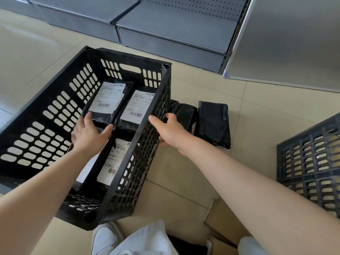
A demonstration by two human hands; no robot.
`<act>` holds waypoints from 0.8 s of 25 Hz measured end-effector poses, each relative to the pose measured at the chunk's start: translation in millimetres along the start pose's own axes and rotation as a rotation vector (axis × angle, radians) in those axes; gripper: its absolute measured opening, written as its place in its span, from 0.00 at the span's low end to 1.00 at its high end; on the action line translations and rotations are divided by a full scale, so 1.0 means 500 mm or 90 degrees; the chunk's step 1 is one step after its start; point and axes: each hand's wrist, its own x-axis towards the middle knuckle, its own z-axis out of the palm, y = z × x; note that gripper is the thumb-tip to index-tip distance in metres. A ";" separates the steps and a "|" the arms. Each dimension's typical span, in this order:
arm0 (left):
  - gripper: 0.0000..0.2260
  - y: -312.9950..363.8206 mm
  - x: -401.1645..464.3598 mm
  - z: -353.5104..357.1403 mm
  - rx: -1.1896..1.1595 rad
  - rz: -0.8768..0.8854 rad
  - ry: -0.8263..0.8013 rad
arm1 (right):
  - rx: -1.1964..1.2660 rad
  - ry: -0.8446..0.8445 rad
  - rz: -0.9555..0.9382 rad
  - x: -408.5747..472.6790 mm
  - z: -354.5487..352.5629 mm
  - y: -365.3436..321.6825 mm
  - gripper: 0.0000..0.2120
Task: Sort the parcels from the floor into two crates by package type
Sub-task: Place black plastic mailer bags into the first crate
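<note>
A black slotted crate point(46, 100) stands on the floor at the left, holding three black poly-bag parcels with white labels. My left hand point(88, 133) is inside it, fingers spread on the near end of the back-left parcel point(108, 100). A second labelled parcel point(137, 107) lies beside it and a third point(117, 159) sits nearer me. My right hand point(167, 129) grips the crate's right wall near the rim. Two black parcels lie on the floor just right of the crate, one point(185, 113) against its wall, the other point(213, 122) further right.
A second black crate point(311, 162) stands at the right edge. Brown cardboard point(219, 223) lies on the floor near my knees. Grey metal shelving point(165, 28) runs along the back, and a grey panel point(285, 43) stands at the upper right. My white shoe point(104, 238) shows at the bottom.
</note>
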 end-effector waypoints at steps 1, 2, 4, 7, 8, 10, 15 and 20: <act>0.38 0.026 -0.004 -0.011 -0.020 0.024 0.010 | 0.022 0.012 0.008 0.003 -0.013 0.000 0.39; 0.36 0.055 -0.010 -0.022 -0.043 0.050 0.014 | 0.050 0.026 0.015 0.004 -0.026 0.000 0.38; 0.34 0.121 -0.026 -0.042 -0.098 0.101 0.011 | 0.114 0.062 0.034 0.009 -0.057 0.000 0.36; 0.31 0.224 -0.058 -0.057 -0.137 0.186 0.010 | 0.172 0.114 0.060 0.017 -0.110 0.009 0.35; 0.31 0.255 -0.068 -0.055 -0.124 0.222 0.015 | 0.187 0.130 0.064 0.019 -0.128 0.014 0.35; 0.31 0.310 -0.084 -0.039 -0.060 0.316 0.027 | 0.226 0.165 0.085 0.027 -0.164 0.033 0.34; 0.30 0.387 -0.106 0.076 0.073 0.442 -0.020 | 0.280 0.233 0.173 0.039 -0.229 0.124 0.29; 0.28 0.365 -0.093 0.197 0.344 0.560 -0.105 | 0.225 0.295 0.152 0.046 -0.300 0.184 0.12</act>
